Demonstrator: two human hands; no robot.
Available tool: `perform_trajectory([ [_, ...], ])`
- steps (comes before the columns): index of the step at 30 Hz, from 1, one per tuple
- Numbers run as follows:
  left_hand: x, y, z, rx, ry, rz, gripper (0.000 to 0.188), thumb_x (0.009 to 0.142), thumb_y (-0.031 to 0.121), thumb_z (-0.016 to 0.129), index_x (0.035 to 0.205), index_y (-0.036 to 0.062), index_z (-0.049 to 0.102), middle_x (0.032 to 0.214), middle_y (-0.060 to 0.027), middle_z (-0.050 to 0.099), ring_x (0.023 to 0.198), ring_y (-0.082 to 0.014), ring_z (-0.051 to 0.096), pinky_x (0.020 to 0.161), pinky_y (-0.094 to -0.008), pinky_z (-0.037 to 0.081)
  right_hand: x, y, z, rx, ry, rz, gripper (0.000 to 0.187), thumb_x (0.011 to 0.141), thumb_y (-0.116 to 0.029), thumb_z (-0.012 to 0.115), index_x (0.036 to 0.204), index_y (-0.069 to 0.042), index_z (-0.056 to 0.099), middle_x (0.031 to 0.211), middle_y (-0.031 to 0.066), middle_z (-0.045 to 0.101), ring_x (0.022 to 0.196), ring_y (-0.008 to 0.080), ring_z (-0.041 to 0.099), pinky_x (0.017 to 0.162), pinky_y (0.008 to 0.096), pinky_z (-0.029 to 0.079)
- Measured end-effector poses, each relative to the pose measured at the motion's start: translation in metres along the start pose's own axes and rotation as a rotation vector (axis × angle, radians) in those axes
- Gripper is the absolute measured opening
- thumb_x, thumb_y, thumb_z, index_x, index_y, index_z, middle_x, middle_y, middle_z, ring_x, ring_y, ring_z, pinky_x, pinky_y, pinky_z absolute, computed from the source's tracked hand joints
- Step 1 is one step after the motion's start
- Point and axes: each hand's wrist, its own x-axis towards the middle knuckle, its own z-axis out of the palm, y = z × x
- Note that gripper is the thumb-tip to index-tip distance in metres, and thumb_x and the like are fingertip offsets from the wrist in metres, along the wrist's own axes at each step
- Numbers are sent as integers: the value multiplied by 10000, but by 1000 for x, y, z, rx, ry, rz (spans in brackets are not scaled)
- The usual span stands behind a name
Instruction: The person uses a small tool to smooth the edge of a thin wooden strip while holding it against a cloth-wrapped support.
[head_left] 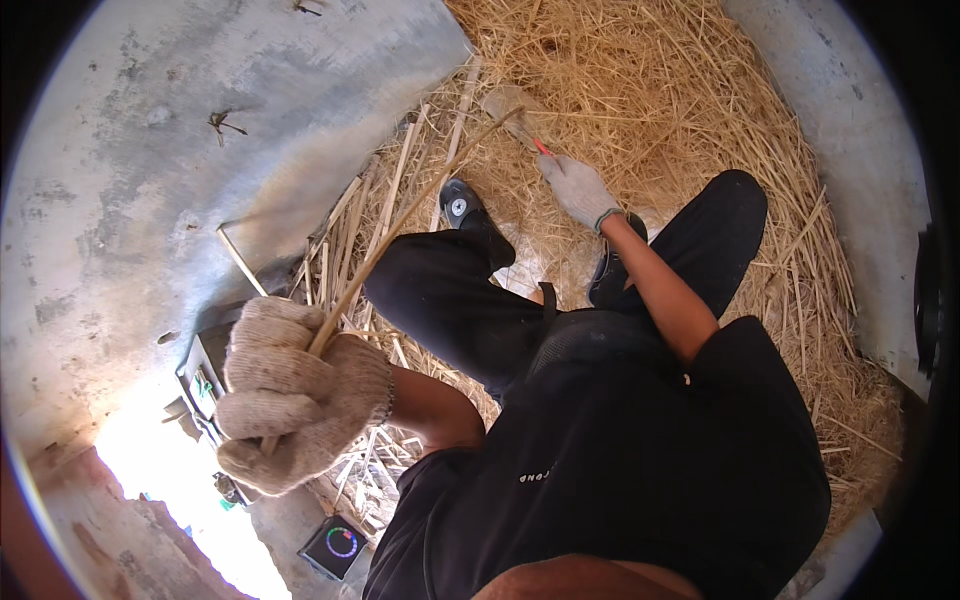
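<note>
My left hand (300,390), in a knitted off-white glove, is closed around a long thin cane strip (390,235). The strip slants up and away to the right, and its far end crosses in front of a broad, dull blade-like head. That head belongs to a red-handled tool (541,147), whose exact kind I cannot make out. Around its handle my right hand (580,190), also gloved, is closed. Whether strip and tool touch is unclear. Beneath both lies a thick layer of straw-like shavings (640,80).
Long split strips (400,175) lie along the wall at left. A grey wall (130,150) rises on the left, another (850,150) on the right. My black-clad legs (450,295) are bent in the shavings. A dark device with a coloured light ring (338,546) stands at lower left.
</note>
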Motion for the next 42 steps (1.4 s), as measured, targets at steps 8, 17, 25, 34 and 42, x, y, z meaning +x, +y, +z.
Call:
perform_trajectory([
  [8, 5, -2, 20, 390, 277, 59, 598, 1041, 493, 356, 575, 127, 438, 507, -38, 444, 388, -136, 471, 353, -266, 462, -105, -136, -36, 215, -49, -656, 412, 1069, -377, 458, 1060, -2, 630, 844, 139, 600, 765, 251, 615, 704, 360, 491],
  [17, -6, 3, 8, 188, 309, 39, 590, 1050, 531, 359, 850, 19, 575, 674, -109, 617, 486, -182, 640, 450, -280, 622, -182, -202, -62, 390, -212, -664, 320, 1027, -351, 573, 1011, -31, 575, 582, 152, 582, 508, 323, 633, 472, 404, 477],
  [25, 8, 18, 17, 80, 718, -116, 522, 1014, 525, 487, 934, 28, 624, 718, -125, 629, 523, -191, 654, 482, -323, 642, -112, -130, -36, -378, 79, -412, 291, 1050, -299, 490, 1060, -38, 617, 751, 253, 676, 675, 391, 701, 527, 513, 536],
  [34, -1, 0, 8, 261, 414, 34, 541, 1026, 527, 437, 924, 33, 632, 719, -116, 621, 512, -206, 630, 424, -293, 597, -132, -162, -67, 276, 15, -486, 363, 1031, -363, 546, 1037, -8, 624, 685, 210, 622, 610, 372, 633, 583, 411, 471],
  [42, -1, 9, 19, 260, 358, 43, 587, 1027, 554, 408, 845, 35, 612, 710, -131, 619, 533, -196, 633, 421, -280, 592, -109, -141, -17, 173, 110, -533, 233, 1007, -248, 600, 972, -17, 598, 590, 209, 584, 556, 417, 622, 491, 467, 459],
])
